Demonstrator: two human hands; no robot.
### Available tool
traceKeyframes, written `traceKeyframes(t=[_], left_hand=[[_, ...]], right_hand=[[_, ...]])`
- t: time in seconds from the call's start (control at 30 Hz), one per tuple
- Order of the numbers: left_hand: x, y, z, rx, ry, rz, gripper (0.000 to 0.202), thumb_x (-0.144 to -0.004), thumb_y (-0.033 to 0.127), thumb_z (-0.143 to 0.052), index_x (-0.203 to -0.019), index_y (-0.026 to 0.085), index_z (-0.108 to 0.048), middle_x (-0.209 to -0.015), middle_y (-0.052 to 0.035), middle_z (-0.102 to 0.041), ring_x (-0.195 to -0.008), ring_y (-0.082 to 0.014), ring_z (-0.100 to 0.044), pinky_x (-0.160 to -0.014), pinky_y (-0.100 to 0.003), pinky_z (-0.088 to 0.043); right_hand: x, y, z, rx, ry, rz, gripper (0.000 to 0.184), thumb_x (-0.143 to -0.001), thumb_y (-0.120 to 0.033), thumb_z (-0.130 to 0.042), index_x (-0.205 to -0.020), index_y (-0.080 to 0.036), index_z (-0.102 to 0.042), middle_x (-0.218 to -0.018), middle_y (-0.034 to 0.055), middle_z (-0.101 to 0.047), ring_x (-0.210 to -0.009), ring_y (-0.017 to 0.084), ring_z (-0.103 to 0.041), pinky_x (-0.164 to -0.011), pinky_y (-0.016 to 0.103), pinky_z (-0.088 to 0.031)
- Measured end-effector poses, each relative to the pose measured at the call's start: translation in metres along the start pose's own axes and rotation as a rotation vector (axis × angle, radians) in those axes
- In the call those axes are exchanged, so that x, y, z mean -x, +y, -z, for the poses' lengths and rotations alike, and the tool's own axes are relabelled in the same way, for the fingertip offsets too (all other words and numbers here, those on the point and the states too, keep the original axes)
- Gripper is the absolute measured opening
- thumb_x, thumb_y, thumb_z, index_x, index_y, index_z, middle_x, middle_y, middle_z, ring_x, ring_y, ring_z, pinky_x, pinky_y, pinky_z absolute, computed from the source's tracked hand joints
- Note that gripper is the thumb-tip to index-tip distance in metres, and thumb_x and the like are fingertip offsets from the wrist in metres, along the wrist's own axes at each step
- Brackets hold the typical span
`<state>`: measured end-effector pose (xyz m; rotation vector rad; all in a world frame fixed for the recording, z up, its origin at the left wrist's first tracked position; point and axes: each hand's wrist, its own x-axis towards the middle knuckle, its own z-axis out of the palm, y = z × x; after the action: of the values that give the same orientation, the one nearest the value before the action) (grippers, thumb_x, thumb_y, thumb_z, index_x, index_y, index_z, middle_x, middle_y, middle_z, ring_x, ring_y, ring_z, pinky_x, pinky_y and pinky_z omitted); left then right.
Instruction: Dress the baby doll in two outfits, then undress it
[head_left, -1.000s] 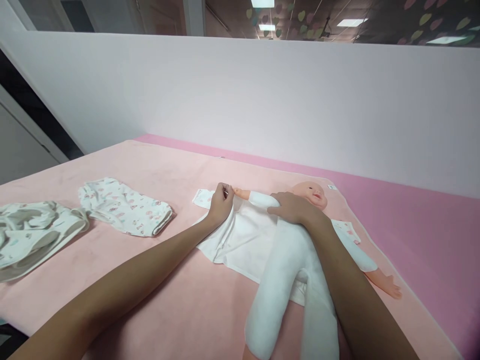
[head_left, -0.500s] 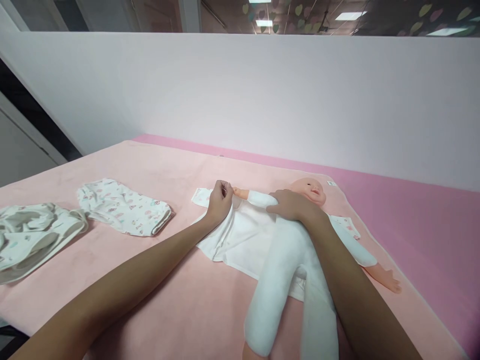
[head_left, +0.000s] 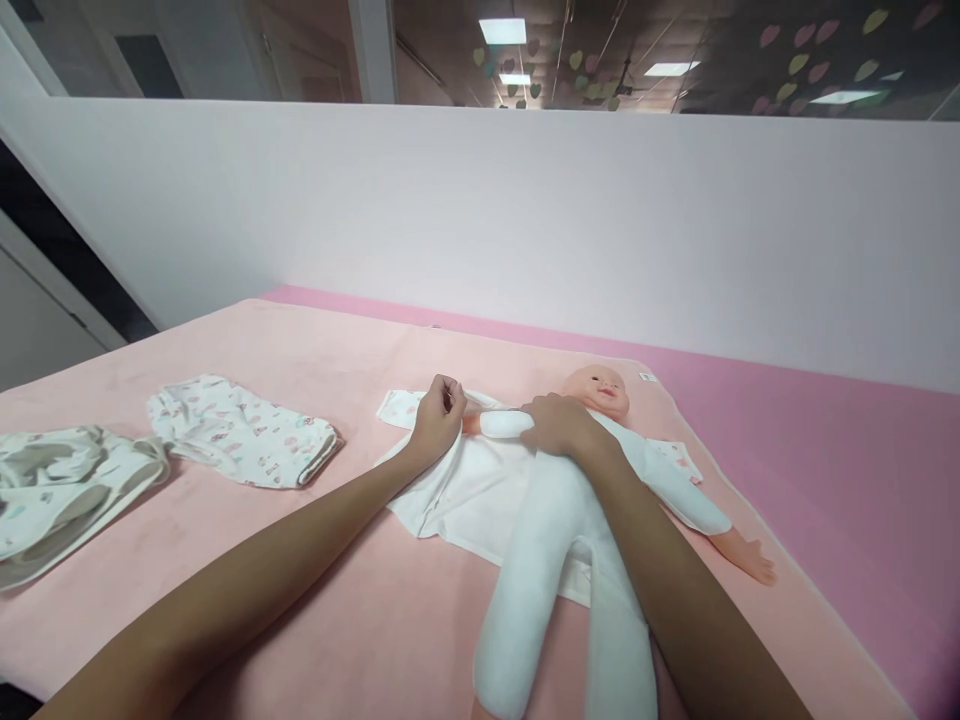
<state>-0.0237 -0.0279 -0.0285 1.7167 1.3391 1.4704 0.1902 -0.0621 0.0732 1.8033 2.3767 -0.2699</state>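
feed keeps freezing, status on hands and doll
Left hand pinches garment edge beside doll. Right hand holds its arm. Doll on its back on garment, blanket beneath. Folded clothes off left, apart.

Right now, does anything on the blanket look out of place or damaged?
Nothing spilled or damaged. The left hand pinches the white garment spread under the baby doll, whose arm the right hand grips. Only the crumpled garment at far left looks untidy, bunched beside the folded garment.

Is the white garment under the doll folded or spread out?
Spread out: the white garment lies flat beneath the doll, left hand gripping its edge.
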Motion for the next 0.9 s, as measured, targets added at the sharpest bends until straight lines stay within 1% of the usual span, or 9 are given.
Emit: traceKeyframes(t=[0.2,0.33,0.43,0.57,0.63,0.7,0.73,0.8,0.9], left_hand=[[0.001,-0.001,-0.002,-0.043,-0.016,0.016,0.013,-0.102,0.031,-0.051,-0.091,0.023,-0.049,-0.078,0.0024,-0.056,-0.069,-0.0149,-0.053,-0.067,-0.028,-0.043],[0.001,-0.004,-0.002,-0.099,-0.103,0.012,0.009,-0.097,0.027,-0.056,-0.09,0.022,-0.053,-0.081,0.0014,-0.062,-0.069,-0.0148,-0.056,-0.066,-0.028,-0.042],[0.001,-0.004,-0.002,-0.114,-0.141,0.007,0.006,-0.095,0.025,-0.057,-0.09,0.022,-0.055,-0.08,0.0014,-0.063,-0.068,-0.0148,-0.057,-0.065,-0.028,-0.042],[0.0,-0.004,-0.002,-0.1,-0.166,0.02,0.005,-0.092,0.023,-0.059,-0.089,0.022,-0.055,-0.078,0.0017,-0.064,-0.067,-0.0147,-0.057,-0.064,-0.028,-0.042],[0.0,-0.005,-0.002,-0.084,-0.17,0.025,0.005,-0.093,0.023,-0.058,-0.089,0.022,-0.055,-0.078,0.0017,-0.064,-0.068,-0.015,-0.058,-0.065,-0.028,-0.042],[0.001,-0.006,-0.003,-0.073,-0.168,0.02,0.007,-0.095,0.025,-0.056,-0.089,0.022,-0.055,-0.079,0.0015,-0.064,-0.069,-0.0156,-0.059,-0.065,-0.029,-0.043],[0.001,-0.006,-0.003,-0.07,-0.168,0.015,0.008,-0.096,0.026,-0.055,-0.089,0.022,-0.055,-0.078,0.0014,-0.064,-0.069,-0.0159,-0.058,-0.065,-0.029,-0.043],[0.002,-0.005,-0.003,-0.069,-0.171,0.006,0.008,-0.097,0.027,-0.054,-0.09,0.023,-0.055,-0.078,0.0013,-0.064,-0.068,-0.0163,-0.057,-0.065,-0.03,-0.042],[0.002,-0.003,-0.003,-0.106,-0.161,-0.025,0.011,-0.098,0.028,-0.053,-0.089,0.023,-0.055,-0.079,-0.0002,-0.063,-0.071,-0.0179,-0.057,-0.067,-0.031,-0.042]], right_hand=[[-0.002,0.005,-0.013,-0.049,0.13,-0.007,0.04,-0.09,-0.036,-0.065,-0.125,-0.017,-0.067,-0.126,0.0159,-0.072,-0.109,0.031,-0.067,-0.086,0.037,-0.048],[0.008,0.013,-0.001,-0.265,0.191,0.073,0.048,-0.096,-0.046,-0.064,-0.138,-0.023,-0.062,-0.144,0.0116,-0.065,-0.127,0.027,-0.062,-0.1,0.035,-0.049],[0.03,0.028,0.021,-0.521,0.293,0.095,0.042,-0.101,-0.053,-0.058,-0.132,-0.025,-0.066,-0.142,0.009,-0.067,-0.124,0.024,-0.064,-0.105,0.036,-0.05],[0.075,0.078,0.033,-0.546,0.376,-0.056,0.043,-0.101,-0.064,-0.052,-0.111,-0.028,-0.073,-0.123,0.0052,-0.076,-0.109,0.029,-0.07,-0.097,0.043,-0.055],[0.1,0.111,0.022,-0.529,0.324,-0.202,0.048,-0.095,-0.07,-0.055,-0.113,-0.03,-0.072,-0.123,0.0084,-0.076,-0.105,0.034,-0.072,-0.091,0.049,-0.059],[0.12,0.137,0.003,-0.531,0.319,-0.229,0.061,-0.084,-0.068,-0.069,-0.133,-0.031,-0.066,-0.141,0.0136,-0.068,-0.121,0.041,-0.067,-0.1,0.055,-0.057],[0.128,0.145,-0.007,-0.543,0.303,-0.198,0.078,-0.078,-0.064,-0.075,-0.147,-0.033,-0.058,-0.153,0.0137,-0.059,-0.134,0.043,-0.061,-0.108,0.057,-0.054],[0.14,0.146,-0.023,-0.571,0.206,-0.169,0.097,-0.072,-0.058,-0.081,-0.159,-0.037,-0.045,-0.164,0.0118,-0.049,-0.146,0.045,-0.051,-0.115,0.059,-0.049],[0.143,0.124,-0.035,-0.588,0.142,-0.073,0.078,-0.085,-0.056,-0.069,-0.157,-0.039,-0.047,-0.162,0.0075,-0.052,-0.15,0.043,-0.046,-0.119,0.058,-0.047]])
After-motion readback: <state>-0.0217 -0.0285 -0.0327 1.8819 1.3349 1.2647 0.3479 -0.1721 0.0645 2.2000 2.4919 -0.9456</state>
